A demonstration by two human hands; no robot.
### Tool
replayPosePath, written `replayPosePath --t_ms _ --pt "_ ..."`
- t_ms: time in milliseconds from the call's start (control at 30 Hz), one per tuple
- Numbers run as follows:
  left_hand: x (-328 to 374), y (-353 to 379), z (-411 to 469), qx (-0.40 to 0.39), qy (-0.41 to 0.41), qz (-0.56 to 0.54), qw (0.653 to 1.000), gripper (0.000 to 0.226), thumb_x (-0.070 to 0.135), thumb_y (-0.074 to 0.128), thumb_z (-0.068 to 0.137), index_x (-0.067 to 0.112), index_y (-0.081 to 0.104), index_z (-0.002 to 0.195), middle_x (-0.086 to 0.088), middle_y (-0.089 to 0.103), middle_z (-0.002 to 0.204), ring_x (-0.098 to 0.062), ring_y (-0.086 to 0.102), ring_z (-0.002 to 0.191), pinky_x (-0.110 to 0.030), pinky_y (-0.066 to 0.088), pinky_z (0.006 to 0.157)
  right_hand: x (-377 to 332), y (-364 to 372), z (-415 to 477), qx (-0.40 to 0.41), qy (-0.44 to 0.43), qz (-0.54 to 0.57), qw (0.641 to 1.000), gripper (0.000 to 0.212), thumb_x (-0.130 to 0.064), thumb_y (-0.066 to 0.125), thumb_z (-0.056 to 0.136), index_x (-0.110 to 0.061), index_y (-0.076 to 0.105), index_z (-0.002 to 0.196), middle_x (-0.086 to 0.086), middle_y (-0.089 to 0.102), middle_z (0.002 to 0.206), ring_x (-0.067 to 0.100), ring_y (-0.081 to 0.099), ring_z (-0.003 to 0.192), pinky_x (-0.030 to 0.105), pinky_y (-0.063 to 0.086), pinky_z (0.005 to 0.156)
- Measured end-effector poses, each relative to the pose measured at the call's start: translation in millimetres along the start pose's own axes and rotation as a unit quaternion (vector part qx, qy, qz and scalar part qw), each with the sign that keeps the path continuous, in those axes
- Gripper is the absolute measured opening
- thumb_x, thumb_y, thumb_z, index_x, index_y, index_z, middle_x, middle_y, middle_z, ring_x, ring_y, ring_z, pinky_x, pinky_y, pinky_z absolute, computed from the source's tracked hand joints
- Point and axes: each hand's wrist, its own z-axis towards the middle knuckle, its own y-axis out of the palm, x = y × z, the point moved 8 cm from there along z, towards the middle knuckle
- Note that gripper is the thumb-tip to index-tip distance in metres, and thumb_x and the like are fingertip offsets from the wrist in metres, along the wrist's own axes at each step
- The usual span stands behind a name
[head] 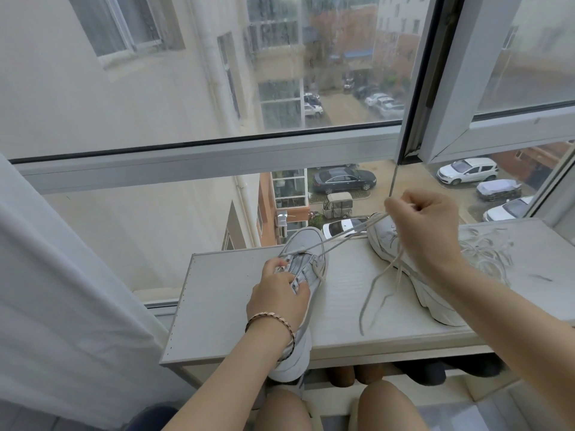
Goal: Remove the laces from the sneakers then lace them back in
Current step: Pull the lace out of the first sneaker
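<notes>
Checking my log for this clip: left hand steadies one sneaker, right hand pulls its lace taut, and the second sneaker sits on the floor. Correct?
Not the floor: the head view shows the second sneaker lying on the white shelf, behind the right hand. The rest holds: the left hand steadies the near sneaker and the right hand pulls its lace taut.

The left sneaker (303, 244) is pale grey, the right sneaker (384, 234) white. The lace (345, 234) is off-white, the bench (233, 306) whitish.
</notes>
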Motion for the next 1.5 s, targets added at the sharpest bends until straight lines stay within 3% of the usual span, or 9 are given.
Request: replayPosePath --t_ms 167,267,333,433,567,733,1067,1367,1500 --pt "-9.3 3.1 12.8 -0.008 -0.040 0.028 0.999 0.029 0.033 0.045 0.091 0.015 0.048 0.068 0.015 0.031 0.136 -0.025 0.055 0.085 -0.026 0.036 0.065 0.6 -14.1 2.1 0.086 -0.033 0.070 0.993 0.043 0.007 0.049 0.071 -0.017 0.021 0.049 -0.010 0.017 0.043 0.005 0.015 0.046 0.017 0.012 0.043" --pt "-22.4 12.4 16.6 -0.046 -0.080 0.040 0.995 0.031 0.036 0.046 0.090 0.009 0.055 0.100 0.011 0.041 0.130 -0.023 0.053 0.086 -0.027 0.037 0.067 27.7 15.7 5.3 -0.045 -0.014 -0.181 0.982 0.036 0.000 0.055 0.074 -0.014 0.032 0.049 -0.003 0.029 0.050 0.013 0.029 0.052 0.025 0.020 0.048" --pt "-24.8 14.0 15.4 -0.052 -0.082 0.043 0.994 0.036 0.037 0.045 0.089 0.009 0.055 0.109 0.012 0.041 0.131 -0.023 0.054 0.089 -0.027 0.038 0.068 69.4 48.0 -5.7 -0.245 0.043 -0.400 0.882 0.023 -0.011 0.058 0.080 -0.016 0.047 0.060 0.001 0.047 0.063 0.021 0.048 0.067 0.027 0.033 0.057" --pt "-20.3 13.8 12.9 -0.046 -0.053 0.051 0.996 0.031 0.037 0.045 0.090 0.011 0.058 0.098 0.017 0.031 0.140 -0.025 0.056 0.095 -0.027 0.041 0.072 94.1 72.9 -21.2 -0.335 -0.001 -0.547 0.767 0.027 -0.033 0.059 0.087 -0.016 0.058 0.108 0.004 0.057 0.112 0.024 0.050 0.110 0.032 0.041 0.086" --pt "-20.5 14.7 13.1 -0.039 -0.048 0.055 0.997 0.040 0.040 0.045 0.090 0.011 0.056 0.115 0.017 0.028 0.143 -0.025 0.054 0.101 -0.031 0.045 0.081 75.6 116.3 -31.0 -0.359 -0.079 -0.391 0.844 0.034 -0.040 0.045 0.095 -0.018 0.059 0.116 0.000 0.058 0.117 0.018 0.049 0.111 0.032 0.038 0.092" --pt "-25.3 16.5 13.3 -0.036 -0.073 0.038 0.996 0.042 0.042 0.045 0.089 0.015 0.053 0.120 0.014 0.037 0.138 -0.025 0.055 0.100 -0.030 0.044 0.081 99.6 143.3 -34.8 -0.426 0.009 -0.447 0.787 0.043 -0.047 0.042 0.093 -0.009 0.060 0.102 0.009 0.065 0.100 0.023 0.055 0.090 0.033 0.037 0.076" --pt "-17.9 12.8 10.1 -0.048 -0.029 0.048 0.997 0.031 0.040 0.048 0.090 0.013 0.062 0.091 0.019 0.029 0.140 -0.024 0.056 0.096 -0.031 0.047 0.079 108.2 146.0 -29.4 -0.462 0.158 -0.310 0.816 0.041 -0.023 0.057 0.090 0.015 0.061 0.104 0.004 0.040 0.060 0.014 0.033 0.051 0.024 0.026 0.049" --pt "-21.6 8.9 15.4 -0.038 -0.043 0.044 0.997 0.029 0.040 0.046 0.090 0.015 0.053 0.079 0.015 0.031 0.139 -0.025 0.056 0.094 -0.029 0.044 0.074 99.1 78.9 -19.8 -0.390 0.177 -0.087 0.899 0.021 -0.015 0.036 0.100 -0.011 0.048 0.083 0.005 0.067 0.077 0.024 0.065 0.083 0.037 0.048 0.083" --pt "-16.0 8.9 10.0 -0.047 -0.029 0.028 0.998 0.030 0.039 0.049 0.088 0.014 0.059 0.074 0.016 0.033 0.138 -0.021 0.056 0.092 -0.025 0.042 0.074 104.4 77.2 -24.4 -0.409 0.149 -0.264 0.860 0.019 -0.027 0.036 0.099 -0.015 0.043 0.088 0.002 0.055 0.076 0.016 0.054 0.062 0.033 0.043 0.063"
